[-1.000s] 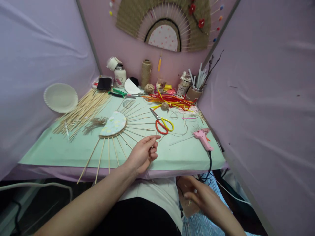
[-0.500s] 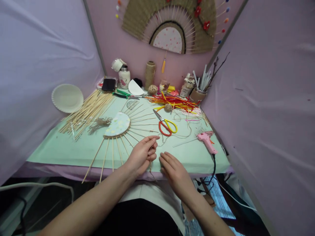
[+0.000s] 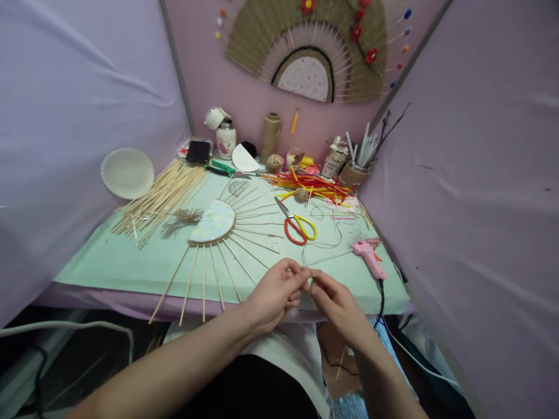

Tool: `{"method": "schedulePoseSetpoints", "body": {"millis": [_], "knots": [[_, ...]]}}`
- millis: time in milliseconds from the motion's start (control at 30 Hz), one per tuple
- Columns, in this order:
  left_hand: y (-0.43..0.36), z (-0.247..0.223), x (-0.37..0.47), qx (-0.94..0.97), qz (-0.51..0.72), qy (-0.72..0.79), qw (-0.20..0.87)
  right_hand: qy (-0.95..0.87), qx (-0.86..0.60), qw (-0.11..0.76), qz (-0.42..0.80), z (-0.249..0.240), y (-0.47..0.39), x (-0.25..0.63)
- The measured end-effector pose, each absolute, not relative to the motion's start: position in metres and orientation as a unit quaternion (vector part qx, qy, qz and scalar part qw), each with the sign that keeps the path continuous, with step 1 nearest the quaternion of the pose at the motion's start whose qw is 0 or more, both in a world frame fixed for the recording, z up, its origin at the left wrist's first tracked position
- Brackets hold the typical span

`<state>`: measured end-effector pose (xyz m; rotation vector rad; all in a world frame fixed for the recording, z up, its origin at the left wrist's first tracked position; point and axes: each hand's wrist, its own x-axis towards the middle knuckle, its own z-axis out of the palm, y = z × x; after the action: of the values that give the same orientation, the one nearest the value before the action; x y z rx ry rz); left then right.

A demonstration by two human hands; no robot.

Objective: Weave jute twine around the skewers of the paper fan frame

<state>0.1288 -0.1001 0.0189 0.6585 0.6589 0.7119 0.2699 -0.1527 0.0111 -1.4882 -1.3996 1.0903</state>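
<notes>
Near the table's front edge, my left hand is closed in a pinch on a thin strand of twine. My right hand meets it fingertip to fingertip, with thumb and forefinger pinched on the same strand. Most of the twine between the fingers is hidden. To the left of the hands lies a half-round floral fan base with thin bamboo sticks spreading from its curved edge; some overhang the table front. Scissors with one red and one yellow handle rest just beyond my hands.
A pink glue gun lies at the right, its cord hanging off the edge. Loose bamboo sticks and a bundle of frayed twine are at the left. Behind are red and yellow pipe cleaners, a twine ball and green-handled pliers.
Both hands have shifted right, and their fingertips have come together. My right hand, flat with fingers stretched before, is now pinched on the twine beside my left. The view has tilted slightly.
</notes>
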Motion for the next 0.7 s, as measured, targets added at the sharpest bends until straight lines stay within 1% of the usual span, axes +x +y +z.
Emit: {"method": "schedulePoseSetpoints", "body": {"millis": [100, 167, 367, 500, 567, 600, 633, 700], "knots": [[-0.1, 0.023, 0.121, 0.328, 0.33, 0.317, 0.827, -0.471, -0.534, 0.535, 0.454, 0.006, -0.121, 0.25], [-0.096, 0.027, 0.112, 0.346, 0.322, 0.318, 0.822, -0.444, -0.508, 0.591, 0.441, 0.013, -0.105, 0.25], [-0.084, 0.039, 0.084, 0.416, 0.236, 0.304, 0.824, -0.406, -0.471, 0.641, 0.45, 0.059, -0.047, 0.305], [-0.072, 0.04, 0.071, 0.427, 0.251, 0.309, 0.812, -0.375, -0.479, 0.663, 0.437, 0.068, -0.008, 0.335], [-0.063, 0.038, 0.064, 0.433, 0.264, 0.319, 0.801, -0.382, -0.521, 0.631, 0.429, 0.061, 0.002, 0.341], [-0.058, 0.038, 0.061, 0.44, 0.27, 0.326, 0.792, -0.401, -0.56, 0.586, 0.428, 0.056, 0.005, 0.343], [-0.053, 0.038, 0.057, 0.451, 0.276, 0.334, 0.781, -0.429, -0.61, 0.513, 0.424, 0.051, 0.006, 0.344], [-0.043, 0.038, 0.05, 0.476, 0.282, 0.35, 0.756, -0.491, -0.726, 0.3, 0.376, 0.043, 0.004, 0.343]]}}
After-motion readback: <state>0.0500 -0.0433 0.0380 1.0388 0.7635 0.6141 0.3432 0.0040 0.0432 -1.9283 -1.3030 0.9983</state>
